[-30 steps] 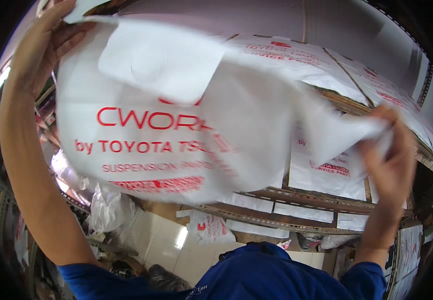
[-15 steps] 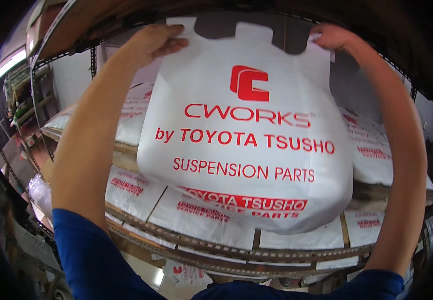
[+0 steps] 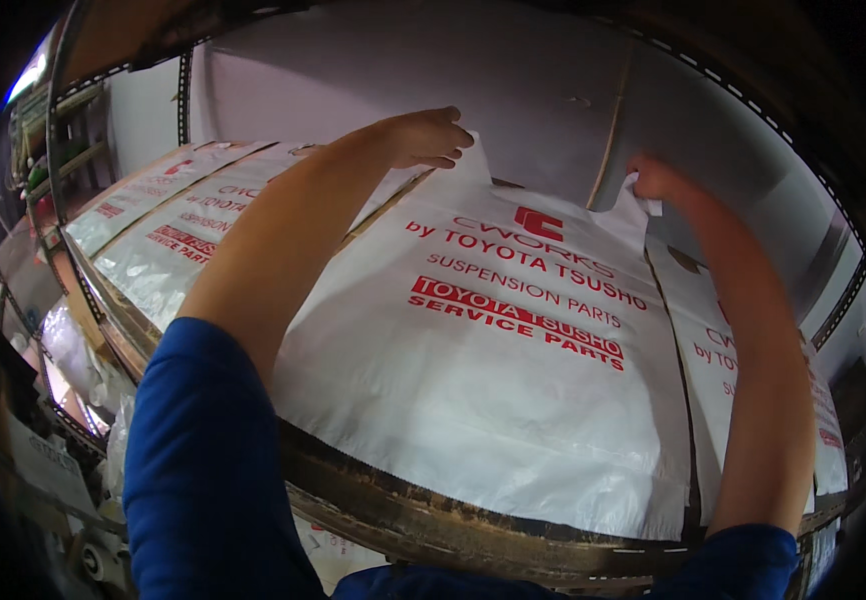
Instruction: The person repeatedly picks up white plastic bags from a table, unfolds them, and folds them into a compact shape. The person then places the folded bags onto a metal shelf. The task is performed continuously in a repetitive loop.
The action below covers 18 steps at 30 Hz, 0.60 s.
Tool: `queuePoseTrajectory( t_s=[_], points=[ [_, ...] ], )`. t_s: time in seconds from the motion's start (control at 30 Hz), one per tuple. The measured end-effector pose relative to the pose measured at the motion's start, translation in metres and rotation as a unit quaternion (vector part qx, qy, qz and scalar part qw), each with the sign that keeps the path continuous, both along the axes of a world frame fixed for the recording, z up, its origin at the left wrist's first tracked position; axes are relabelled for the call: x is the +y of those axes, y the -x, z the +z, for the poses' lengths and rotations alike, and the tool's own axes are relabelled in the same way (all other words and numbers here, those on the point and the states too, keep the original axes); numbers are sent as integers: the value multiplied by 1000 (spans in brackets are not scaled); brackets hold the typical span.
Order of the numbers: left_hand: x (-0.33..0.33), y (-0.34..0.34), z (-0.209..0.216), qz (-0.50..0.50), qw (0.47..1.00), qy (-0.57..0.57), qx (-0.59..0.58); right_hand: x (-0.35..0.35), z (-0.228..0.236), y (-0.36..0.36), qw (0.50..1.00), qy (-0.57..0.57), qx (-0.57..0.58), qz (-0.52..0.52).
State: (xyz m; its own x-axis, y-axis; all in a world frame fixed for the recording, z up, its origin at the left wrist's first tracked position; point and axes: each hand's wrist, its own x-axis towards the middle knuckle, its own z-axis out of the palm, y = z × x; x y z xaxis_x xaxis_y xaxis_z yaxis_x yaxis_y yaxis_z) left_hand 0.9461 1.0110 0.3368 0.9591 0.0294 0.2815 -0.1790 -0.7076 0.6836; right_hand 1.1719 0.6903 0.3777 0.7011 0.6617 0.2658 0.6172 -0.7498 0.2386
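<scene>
A white plastic carrier bag (image 3: 493,430) with red printing lies flat along the upper shelf in front of me, its bottom edge near the shelf's front. At its far end, my left hand (image 3: 431,138) pinches the left handle loop. The fingers of my right hand (image 3: 653,180) are closed on the right handle, which is drawn up from the shelf. Both my arms reach forward over the bag, one on each side.
More white printed bags lie flat in stacks to the left (image 3: 158,235) and right (image 3: 713,340). A metal shelf frame with a wooden front edge (image 3: 403,500) surrounds them. A grey panel (image 3: 403,60) closes the back. Clear plastic wrapping (image 3: 68,340) hangs at the left.
The bag has gone from hanging upright and puffed out in front of me to lying flat on the shelf. Both hands still hold its handles. My view has moved closer to the upper shelf.
</scene>
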Motion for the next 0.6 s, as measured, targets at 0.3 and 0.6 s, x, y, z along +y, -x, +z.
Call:
queuePoseTrajectory(
  t_s=[0.3, 0.6],
  points=[
    [-56, 111, 8, 100, 885, -455, 12, -4, -8, -6, 995, -32, -96, -4],
    [-118, 349, -73, 59, 900, -413, -125, 96, 39, 161, 960, 128, -24, 247]
  ],
)
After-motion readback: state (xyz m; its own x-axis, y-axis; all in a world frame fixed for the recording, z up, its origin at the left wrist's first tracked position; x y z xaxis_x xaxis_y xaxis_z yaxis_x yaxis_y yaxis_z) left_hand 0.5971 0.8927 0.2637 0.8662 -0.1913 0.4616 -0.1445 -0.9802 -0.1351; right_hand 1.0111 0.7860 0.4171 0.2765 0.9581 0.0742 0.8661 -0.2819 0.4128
